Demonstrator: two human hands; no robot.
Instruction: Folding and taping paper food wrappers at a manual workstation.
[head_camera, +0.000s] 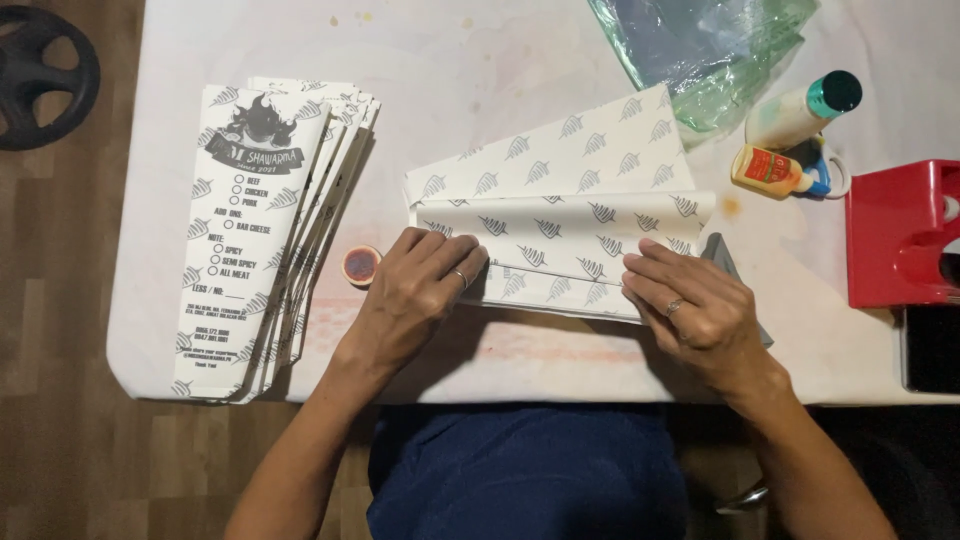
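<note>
Bare table (480, 70) lies open beyond the sheets; glue bottles (790, 150) and red box (895, 235) crowd the right.

White paper sheet (560, 215) printed with grey leaf marks, its long edge folded over, lying flat mid-counter (500, 50).

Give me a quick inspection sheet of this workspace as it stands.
Surface: white table, stained in spots.
Job's things: patterned paper sheet, partly folded; stack of printed paper sleeves on the left.
Clutter: small round lid, glue bottles, green plastic bag, red box.
Hands: left hand and right hand press flat on the sheet, fingers spread.
Cables: nothing seen.
Surroundings: wooden floor, black wheel.
</note>
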